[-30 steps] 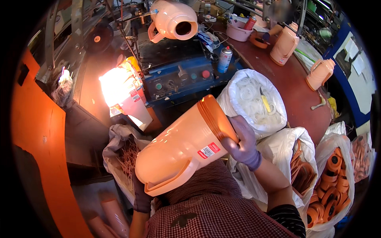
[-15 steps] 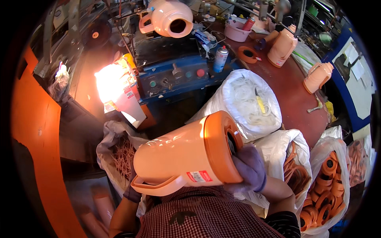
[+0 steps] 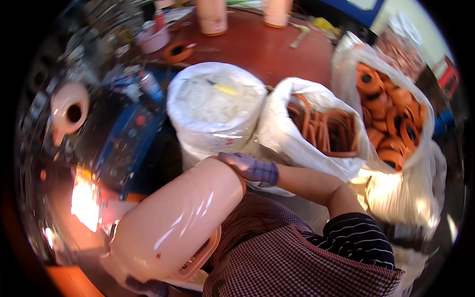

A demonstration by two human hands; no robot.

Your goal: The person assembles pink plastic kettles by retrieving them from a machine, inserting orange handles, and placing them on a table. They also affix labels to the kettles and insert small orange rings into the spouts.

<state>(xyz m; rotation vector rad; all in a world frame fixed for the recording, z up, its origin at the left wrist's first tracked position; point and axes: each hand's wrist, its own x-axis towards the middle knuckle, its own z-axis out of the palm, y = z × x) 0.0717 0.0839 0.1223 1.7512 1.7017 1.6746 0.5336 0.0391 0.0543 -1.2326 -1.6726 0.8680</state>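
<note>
A peach plastic thermos jug [image 3: 178,218] lies tilted across my front, its orange-rimmed end up to the right and its other end down to the left. My right hand [image 3: 255,169], in a purple-grey glove, presses round the orange rim. Partly hidden below the lower end, my left hand [image 3: 148,286] supports the jug, also gloved. The jug's handle [image 3: 200,255] hangs on the side toward my checked apron. Just beyond my right hand stands a white sack [image 3: 217,131] of clear plastic rings.
Another white sack [image 3: 277,131] holds orange handle-like parts; a clear bag [image 3: 428,143] holds orange round parts. Behind is a red-brown table [image 3: 252,49] with peach jugs [image 3: 212,17]. At left are a blue control panel [image 3: 118,148], a bright glowing spot [image 3: 85,200] and another jug [image 3: 69,101].
My view has swung to the right. The jug has rolled and tilted, so its handle now faces my apron and its orange end points up to the right. Both hands stay on it.
</note>
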